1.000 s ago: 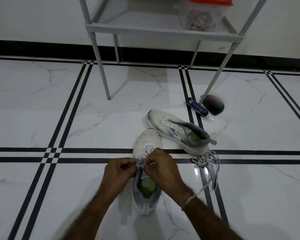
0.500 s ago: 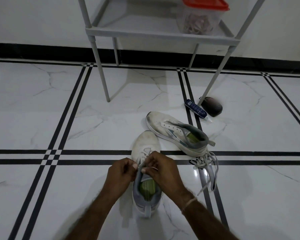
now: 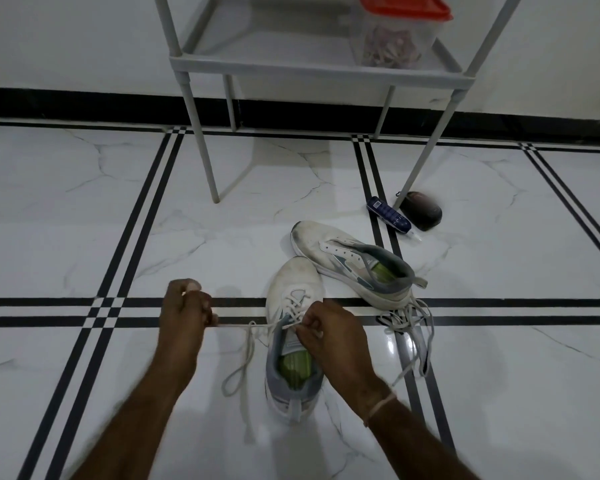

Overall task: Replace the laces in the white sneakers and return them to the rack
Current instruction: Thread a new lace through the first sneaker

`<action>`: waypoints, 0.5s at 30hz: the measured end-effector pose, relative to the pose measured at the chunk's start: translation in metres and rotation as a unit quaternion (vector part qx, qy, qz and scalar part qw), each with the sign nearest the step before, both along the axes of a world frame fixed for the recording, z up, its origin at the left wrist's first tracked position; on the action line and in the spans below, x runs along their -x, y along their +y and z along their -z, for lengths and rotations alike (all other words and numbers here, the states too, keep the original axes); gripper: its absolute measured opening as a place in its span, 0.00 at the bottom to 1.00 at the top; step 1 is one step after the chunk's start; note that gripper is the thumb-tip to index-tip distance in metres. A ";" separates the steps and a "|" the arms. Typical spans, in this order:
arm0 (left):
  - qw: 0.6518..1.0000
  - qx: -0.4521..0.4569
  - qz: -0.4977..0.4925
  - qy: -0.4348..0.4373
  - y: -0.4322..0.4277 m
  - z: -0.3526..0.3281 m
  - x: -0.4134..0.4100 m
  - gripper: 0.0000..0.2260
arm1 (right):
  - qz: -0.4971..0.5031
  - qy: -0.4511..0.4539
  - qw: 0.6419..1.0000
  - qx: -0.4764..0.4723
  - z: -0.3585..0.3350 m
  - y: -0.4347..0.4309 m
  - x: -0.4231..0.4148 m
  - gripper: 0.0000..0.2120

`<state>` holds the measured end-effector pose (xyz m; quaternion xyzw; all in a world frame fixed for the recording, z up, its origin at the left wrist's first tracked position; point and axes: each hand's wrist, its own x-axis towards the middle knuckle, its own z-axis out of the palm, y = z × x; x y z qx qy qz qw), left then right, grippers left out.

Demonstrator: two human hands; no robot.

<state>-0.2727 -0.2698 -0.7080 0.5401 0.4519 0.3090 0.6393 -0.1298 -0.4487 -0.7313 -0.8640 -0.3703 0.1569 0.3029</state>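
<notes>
Over the near sneaker, your left hand pinched the lace taut and your right hand pinched it at the eyelets. Lacing step, probably; next eyelet wanted a fed tip.

Nothing legible — print on the blue tube and on the label inside the near sneaker is too blurred.

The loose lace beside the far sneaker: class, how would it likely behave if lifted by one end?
The loose lace lies in limp tangled loops, so it would probably dangle floppily. It looks thin, so likely very light. Loops may snag.
</notes>
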 end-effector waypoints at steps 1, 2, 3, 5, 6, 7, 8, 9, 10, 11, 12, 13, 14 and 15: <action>0.984 -0.130 0.086 0.087 -0.004 0.006 0.004 0.09 | -0.004 -0.009 1.000 0.004 -0.001 -0.001 0.001 0.08; 0.948 -0.223 0.172 0.150 -0.009 0.013 0.007 0.08 | -0.002 -0.012 1.000 0.002 -0.002 -0.002 0.001 0.08; 0.910 -0.274 0.245 0.191 -0.014 0.019 0.008 0.06 | 0.004 -0.012 1.000 -0.001 -0.002 -0.003 0.001 0.09; 0.868 -0.313 0.299 0.243 -0.025 0.030 0.005 0.08 | 0.014 -0.009 1.000 -0.003 0.000 -0.005 0.001 0.11; 0.877 -0.304 0.288 0.237 -0.031 0.028 0.002 0.08 | 0.017 -0.009 1.000 -0.002 0.002 -0.005 0.001 0.12; 0.914 -0.249 0.251 0.199 -0.032 0.025 -0.001 0.10 | 0.020 -0.007 1.000 0.001 0.003 -0.005 0.001 0.13; 0.966 -0.132 0.184 0.126 -0.027 0.018 -0.005 0.12 | 0.022 -0.003 1.000 0.002 0.004 -0.006 0.000 0.13; 0.995 0.020 0.093 0.017 -0.020 0.007 -0.009 0.13 | 0.024 0.004 1.000 0.001 0.003 -0.006 0.000 0.14; 0.980 0.164 0.002 -0.113 -0.011 -0.004 -0.012 0.14 | 0.027 0.010 1.000 -0.003 0.004 -0.007 0.000 0.14; 0.938 0.253 -0.076 -0.224 -0.002 -0.014 -0.013 0.15 | 0.030 0.013 0.999 -0.010 0.005 -0.007 -0.001 0.14; 0.908 0.287 -0.125 -0.279 0.006 -0.020 -0.011 0.16 | 0.031 0.018 0.999 -0.016 0.005 -0.008 -0.002 0.13; 0.916 0.268 -0.139 -0.265 0.011 -0.023 -0.008 0.17 | 0.032 0.024 0.999 -0.021 0.006 -0.008 -0.002 0.12; 0.957 0.195 -0.118 -0.179 0.013 -0.024 -0.003 0.15 | 0.033 0.030 0.999 -0.027 0.006 -0.009 -0.003 0.12; 0.994 0.075 -0.066 -0.046 0.009 -0.020 0.002 0.12 | 0.033 0.036 0.998 -0.031 0.006 -0.009 -0.003 0.11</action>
